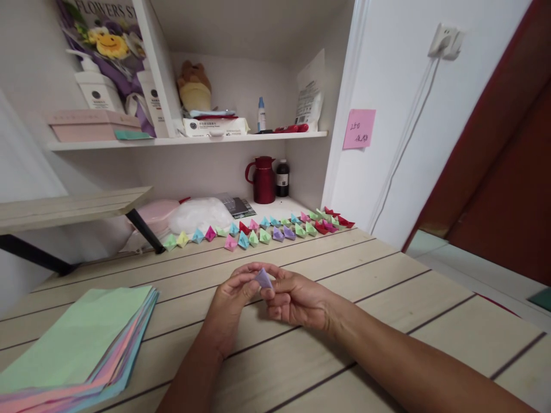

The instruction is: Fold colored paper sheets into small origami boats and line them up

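Observation:
A small piece of folded purple paper (264, 279) is held up above the middle of the table, its visible face roughly triangular. My left hand (236, 292) pinches it from the left with thumb and fingers. On the other side, my right hand (297, 295) grips its lower right corner between thumb and fingers. The fingertips of both hands come close together behind the paper, so its far side is hidden. Beyond my hands, several small folded paper boats (253, 237) in many colours stand in rows along the back of the table.
A stack of coloured paper sheets (81, 338) lies at the left on the wooden table (387, 344). A small raised shelf (73, 207) stands behind it. At the back are a clear plastic bag (200, 216), a dark red jug (263, 180) and a dark bottle (282, 179).

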{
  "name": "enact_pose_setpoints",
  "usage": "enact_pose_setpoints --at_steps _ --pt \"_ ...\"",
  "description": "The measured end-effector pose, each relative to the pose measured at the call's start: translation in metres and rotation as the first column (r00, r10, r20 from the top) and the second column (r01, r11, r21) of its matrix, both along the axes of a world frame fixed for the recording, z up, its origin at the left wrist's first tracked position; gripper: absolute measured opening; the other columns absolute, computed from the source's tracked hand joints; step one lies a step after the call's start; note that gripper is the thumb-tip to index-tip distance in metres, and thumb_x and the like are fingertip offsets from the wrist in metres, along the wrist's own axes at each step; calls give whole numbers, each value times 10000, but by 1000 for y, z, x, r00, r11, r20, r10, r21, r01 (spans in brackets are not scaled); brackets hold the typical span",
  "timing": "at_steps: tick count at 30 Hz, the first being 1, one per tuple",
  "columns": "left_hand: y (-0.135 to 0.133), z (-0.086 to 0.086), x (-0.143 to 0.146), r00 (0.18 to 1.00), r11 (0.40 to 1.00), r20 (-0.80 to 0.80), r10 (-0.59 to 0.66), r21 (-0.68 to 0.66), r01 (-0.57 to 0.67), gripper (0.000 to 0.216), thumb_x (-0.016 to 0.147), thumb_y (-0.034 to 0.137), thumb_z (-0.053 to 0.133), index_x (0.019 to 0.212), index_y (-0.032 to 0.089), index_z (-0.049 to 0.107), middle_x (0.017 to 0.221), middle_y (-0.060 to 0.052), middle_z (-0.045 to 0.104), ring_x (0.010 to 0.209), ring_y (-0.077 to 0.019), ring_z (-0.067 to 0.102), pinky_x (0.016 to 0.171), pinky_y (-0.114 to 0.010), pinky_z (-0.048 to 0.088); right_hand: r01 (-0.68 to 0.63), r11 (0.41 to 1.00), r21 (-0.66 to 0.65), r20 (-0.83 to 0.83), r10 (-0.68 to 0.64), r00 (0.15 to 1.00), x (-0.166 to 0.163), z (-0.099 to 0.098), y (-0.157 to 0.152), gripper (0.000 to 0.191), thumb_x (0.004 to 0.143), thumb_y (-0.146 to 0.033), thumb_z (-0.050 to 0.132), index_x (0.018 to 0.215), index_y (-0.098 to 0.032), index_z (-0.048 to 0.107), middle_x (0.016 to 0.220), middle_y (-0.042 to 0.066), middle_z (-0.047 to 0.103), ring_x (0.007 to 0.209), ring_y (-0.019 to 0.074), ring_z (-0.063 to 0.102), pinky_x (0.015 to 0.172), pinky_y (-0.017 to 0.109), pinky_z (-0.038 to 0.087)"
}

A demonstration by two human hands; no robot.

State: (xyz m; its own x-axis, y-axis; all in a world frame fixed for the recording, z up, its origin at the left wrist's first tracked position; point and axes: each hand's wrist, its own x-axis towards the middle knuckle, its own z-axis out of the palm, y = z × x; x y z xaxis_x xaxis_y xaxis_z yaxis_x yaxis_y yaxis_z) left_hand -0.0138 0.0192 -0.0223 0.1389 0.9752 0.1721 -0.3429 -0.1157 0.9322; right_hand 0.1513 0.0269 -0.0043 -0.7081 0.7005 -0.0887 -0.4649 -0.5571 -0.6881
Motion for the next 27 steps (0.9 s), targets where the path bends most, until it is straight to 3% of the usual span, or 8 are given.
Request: enact_pose_setpoints --at_steps 3,5,8,10,15,20,27 --pt "-1 1 3 1000 998 24 20 -62 -18 168 686 275 798 803 162 757 1171 -93 656 1094 -230 582 985 -345 412 83 989 125 153 -102 983 0 -2 3 497 765 -198 715 1210 -242 499 639 -59 579 410 22 364 533 198 375" --pt "-1 1 4 997 994 78 12 -113 -3 212 690 285 799 849 152 754 1035 -82 701 978 -197 614 961 -341 421 157 938 309 297 -252 921 2 -2 6 382 833 -358 654 1171 -208 557 647 -27 601 445 70 457 541 238 401" --pt "1 0 1 975 983 219 36 -186 5 194 689 277 808 824 155 740 844 -29 711 826 -133 619 936 -316 438 241 719 652 353 -569 742 9 2 9 363 884 -493 561 1016 -175 676 847 51 657 696 134 587 661 275 437" --pt "2 -2 -2 953 976 296 65 -218 1 166 680 256 818 779 159 726 783 -2 697 770 -106 610 929 -303 449 259 627 734 309 -649 695 12 6 9 385 896 -512 532 990 -180 704 975 72 660 868 165 591 747 286 437" --pt "6 -4 -8 941 973 339 12 -222 67 121 713 222 795 772 157 712 765 1 696 748 -98 612 917 -294 463 236 709 664 288 -535 795 9 15 0 392 874 -509 570 1068 -192 692 1007 69 661 883 172 591 788 311 441" --pt "2 -2 -6 956 971 255 -143 -149 185 156 807 272 705 865 130 731 872 -68 735 881 -164 650 984 -331 424 222 730 646 295 -507 810 3 16 -5 360 811 -443 676 1073 -196 688 953 44 666 839 153 580 784 299 448" --pt "-2 3 -3 961 967 177 -211 -103 232 212 814 298 689 927 126 741 977 -120 741 990 -244 649 949 -370 439 197 758 622 229 -416 880 2 13 -4 364 753 -383 740 1046 -173 693 921 45 689 820 153 617 816 328 485"
